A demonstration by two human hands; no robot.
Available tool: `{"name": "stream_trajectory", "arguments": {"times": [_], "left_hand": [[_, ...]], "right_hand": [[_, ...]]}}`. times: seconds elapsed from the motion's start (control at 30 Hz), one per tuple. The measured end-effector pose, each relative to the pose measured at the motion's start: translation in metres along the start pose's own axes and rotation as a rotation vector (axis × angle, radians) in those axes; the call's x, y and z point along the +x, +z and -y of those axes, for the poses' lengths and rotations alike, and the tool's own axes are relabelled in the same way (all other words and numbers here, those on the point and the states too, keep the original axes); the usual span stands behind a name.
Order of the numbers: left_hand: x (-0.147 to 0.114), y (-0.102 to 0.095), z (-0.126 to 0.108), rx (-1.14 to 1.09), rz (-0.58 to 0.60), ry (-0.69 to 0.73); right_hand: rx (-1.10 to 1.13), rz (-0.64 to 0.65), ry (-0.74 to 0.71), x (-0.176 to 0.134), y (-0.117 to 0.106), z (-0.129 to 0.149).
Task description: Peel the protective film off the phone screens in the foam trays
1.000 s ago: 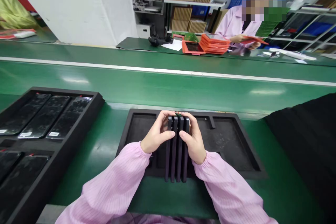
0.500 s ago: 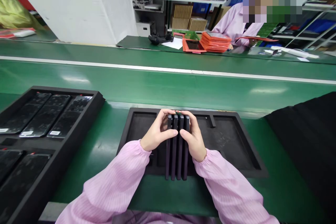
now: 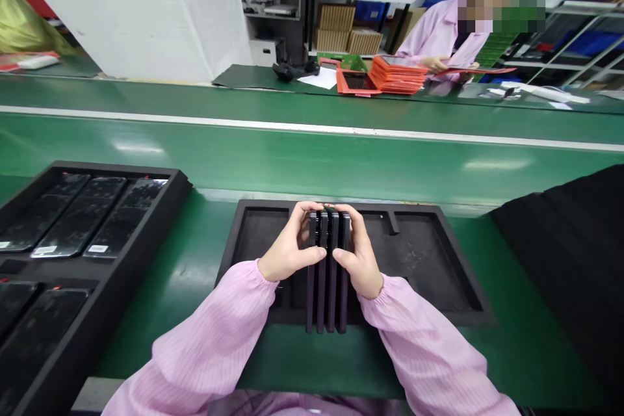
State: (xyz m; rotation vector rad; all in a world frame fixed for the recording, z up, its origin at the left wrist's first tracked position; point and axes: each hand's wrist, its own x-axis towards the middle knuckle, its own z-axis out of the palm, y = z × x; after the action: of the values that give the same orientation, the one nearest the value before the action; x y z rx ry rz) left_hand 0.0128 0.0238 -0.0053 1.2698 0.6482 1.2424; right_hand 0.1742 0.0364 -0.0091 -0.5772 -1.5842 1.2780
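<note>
Several dark phones (image 3: pixel 327 299) stand on edge side by side, seen edge-on, with narrow gaps between them. My left hand (image 3: pixel 287 250) is wrapped round their left side, its thumb on the near edges and its fingers over the far end. From the right, my right hand (image 3: pixel 361 257) grips the same stack in the same way. Both thumbs nearly meet in the middle; the fingertips are partly hidden behind the phones. Below and behind the stack lies a black foam tray (image 3: pixel 424 257) with shallow compartments.
At the left, another black tray (image 3: pixel 141 260) holds several film-covered phones (image 3: pixel 80 218) with white labels. A black sheet or board (image 3: pixel 570 260) slants at the right. Beyond the green bench, a co-worker in pink (image 3: pixel 433 32) handles a red item beside stacked red trays (image 3: pixel 397 75).
My hands keep their grip on the phones, with the thumbs slightly shifted. The co-worker's hands have moved on the red item. The whole view has tilted slightly.
</note>
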Motion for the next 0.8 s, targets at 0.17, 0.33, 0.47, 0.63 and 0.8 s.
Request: {"name": "stream_trajectory", "arguments": {"times": [0.17,0.33,0.47,0.63,0.8], "left_hand": [[0.000,-0.004,-0.001,-0.017,0.034,-0.016],[-0.001,-0.014,-0.003,-0.086,0.130,-0.038],[-0.001,-0.016,-0.003,-0.071,0.127,-0.028],[-0.001,-0.017,-0.005,-0.061,0.172,-0.027],[-0.001,-0.023,-0.004,0.012,0.270,0.000]], "right_hand": [[0.023,0.002,0.009,0.000,-0.001,0.000],[0.130,0.048,0.027,-0.001,-0.005,-0.002],[0.162,0.030,0.060,-0.003,-0.006,-0.002],[0.153,0.052,0.073,-0.002,-0.008,-0.001],[0.102,0.177,0.112,-0.004,-0.016,-0.001]]}}
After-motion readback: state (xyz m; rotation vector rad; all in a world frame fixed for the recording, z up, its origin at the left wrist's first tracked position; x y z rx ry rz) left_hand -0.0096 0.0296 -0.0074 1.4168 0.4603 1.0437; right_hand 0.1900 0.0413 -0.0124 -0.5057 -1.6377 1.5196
